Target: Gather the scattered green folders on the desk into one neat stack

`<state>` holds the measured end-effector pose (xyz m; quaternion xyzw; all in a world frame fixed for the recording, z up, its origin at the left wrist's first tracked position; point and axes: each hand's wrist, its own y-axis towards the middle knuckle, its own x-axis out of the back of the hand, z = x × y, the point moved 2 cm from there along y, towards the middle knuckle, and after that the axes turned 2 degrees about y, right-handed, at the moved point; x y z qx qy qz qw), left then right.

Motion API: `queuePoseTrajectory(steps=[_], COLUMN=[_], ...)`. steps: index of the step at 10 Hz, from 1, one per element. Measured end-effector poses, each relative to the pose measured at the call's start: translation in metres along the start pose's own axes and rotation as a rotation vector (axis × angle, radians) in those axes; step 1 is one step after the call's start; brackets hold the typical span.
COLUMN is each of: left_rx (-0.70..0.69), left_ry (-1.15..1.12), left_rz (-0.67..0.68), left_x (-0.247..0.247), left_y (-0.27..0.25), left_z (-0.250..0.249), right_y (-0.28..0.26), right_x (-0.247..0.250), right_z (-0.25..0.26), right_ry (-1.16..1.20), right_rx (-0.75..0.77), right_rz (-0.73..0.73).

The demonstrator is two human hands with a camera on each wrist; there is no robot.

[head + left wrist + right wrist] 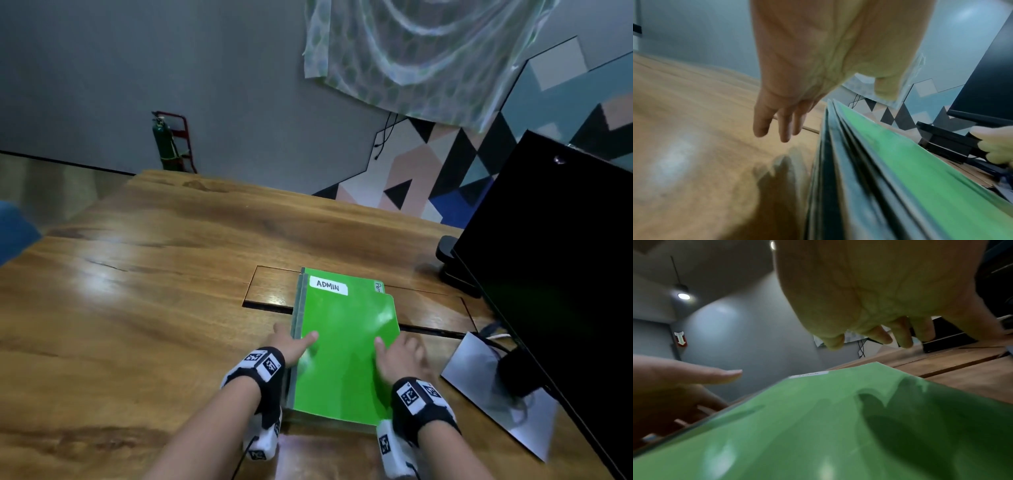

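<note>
A stack of green folders (342, 349) lies on the wooden desk (154, 291), and the top one carries a white "ADMIN" label (328, 285). My left hand (291, 342) sits at the stack's left edge, thumb lying on the top cover, straight fingers down beside the spines (838, 162). My right hand (400, 356) flanks the right edge, thumb on the cover. Its fingers (900, 335) hang loosely past the stack's right edge (941, 386). Neither hand grips anything. The folder edges look roughly aligned, with one tab sticking out at the far right corner.
A black monitor (555, 274) stands close on the right, its base (452, 263) behind the stack. A shiny grey sheet (496, 394) with dark cables on it lies at the right. A cable hatch (270, 287) is cut into the desk beneath the stack. The desk's left half is bare wood.
</note>
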<state>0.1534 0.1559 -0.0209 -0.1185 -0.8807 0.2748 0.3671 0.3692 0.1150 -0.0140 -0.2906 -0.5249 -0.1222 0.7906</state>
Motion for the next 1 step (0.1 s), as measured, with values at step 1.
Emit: queuePoseTrajectory(steps=[1], left_rx=[-0.131], left_ry=[0.066], left_rz=[-0.115], left_x=[0.0168], left_y=[-0.0124], left_z=[0.0096], right_y=[-0.0362], right_x=[0.0021], right_z=[0.0109], right_ry=[-0.095], right_rx=[0.176], right_rz=[-0.083])
